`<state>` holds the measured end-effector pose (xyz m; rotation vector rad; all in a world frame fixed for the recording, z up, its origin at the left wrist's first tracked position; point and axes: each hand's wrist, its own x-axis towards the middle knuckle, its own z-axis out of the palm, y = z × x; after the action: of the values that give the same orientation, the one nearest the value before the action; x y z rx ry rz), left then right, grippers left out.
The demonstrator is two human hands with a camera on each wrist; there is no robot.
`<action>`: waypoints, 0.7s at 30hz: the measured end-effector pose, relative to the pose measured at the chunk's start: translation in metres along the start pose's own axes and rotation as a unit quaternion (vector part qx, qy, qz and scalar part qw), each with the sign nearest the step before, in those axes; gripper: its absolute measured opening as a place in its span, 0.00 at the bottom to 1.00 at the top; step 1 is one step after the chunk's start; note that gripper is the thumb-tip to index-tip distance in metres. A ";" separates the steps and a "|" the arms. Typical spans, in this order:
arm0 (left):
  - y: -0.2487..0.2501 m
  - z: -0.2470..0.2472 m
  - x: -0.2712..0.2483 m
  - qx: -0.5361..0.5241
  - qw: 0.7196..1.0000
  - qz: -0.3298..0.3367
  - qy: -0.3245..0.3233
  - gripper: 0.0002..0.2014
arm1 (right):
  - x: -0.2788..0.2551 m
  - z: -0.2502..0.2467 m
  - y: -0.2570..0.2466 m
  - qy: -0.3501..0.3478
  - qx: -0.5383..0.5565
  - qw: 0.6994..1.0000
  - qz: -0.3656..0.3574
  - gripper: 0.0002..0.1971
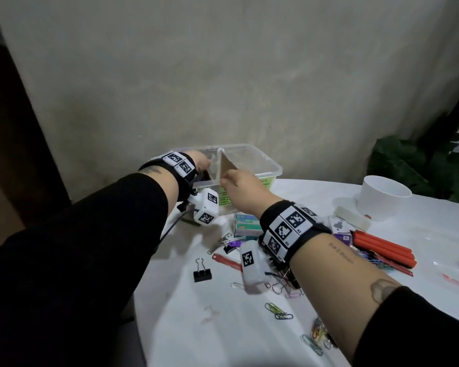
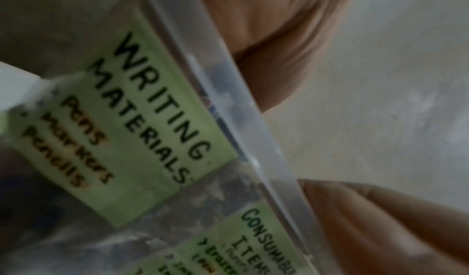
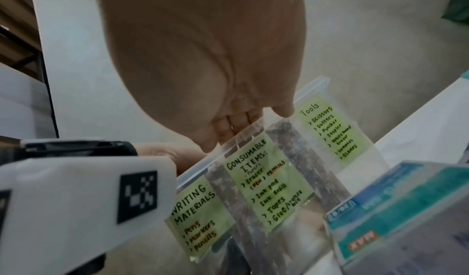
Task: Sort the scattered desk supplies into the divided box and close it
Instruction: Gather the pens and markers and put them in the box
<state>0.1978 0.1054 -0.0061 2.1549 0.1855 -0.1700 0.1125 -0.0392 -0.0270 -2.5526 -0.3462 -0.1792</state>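
A clear divided box (image 1: 270, 165) stands at the back of the white table, open, with a brown divider (image 1: 229, 162) inside. Green labels on its front wall (image 3: 256, 179) read writing materials, consumable items and tools. My left hand (image 1: 203, 161) reaches over the rim into the left compartment; its fingers are hidden. My right hand (image 1: 229, 180) has its fingers (image 3: 236, 127) curled over the front rim by the divider. Scattered supplies lie in front: a staples box (image 1: 245, 225), a black binder clip (image 1: 202, 272), red markers (image 1: 382, 247) and paper clips (image 1: 278, 311).
A white cup (image 1: 384, 197) stands at the back right, with a white eraser (image 1: 351, 217) in front of it and a dark plant (image 1: 421, 168) behind. A wall rises just behind the box. The table's left edge runs close to my left forearm.
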 end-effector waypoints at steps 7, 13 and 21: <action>0.026 -0.002 -0.029 -0.017 0.992 -0.105 -0.066 0.29 | 0.000 0.000 -0.001 -0.005 0.001 1.000 0.016 0.17; 0.036 -0.012 -0.084 0.138 0.986 0.079 0.038 0.14 | -0.022 -0.024 0.007 -0.022 0.149 0.988 0.018 0.18; -0.018 0.018 -0.118 0.459 0.878 0.057 -0.122 0.11 | -0.079 -0.058 0.029 -0.047 0.102 0.992 0.056 0.02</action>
<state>0.0775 0.0921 -0.0078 3.0453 -0.2234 -0.5457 0.0418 -0.1103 -0.0089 -2.3753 -0.2429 0.0172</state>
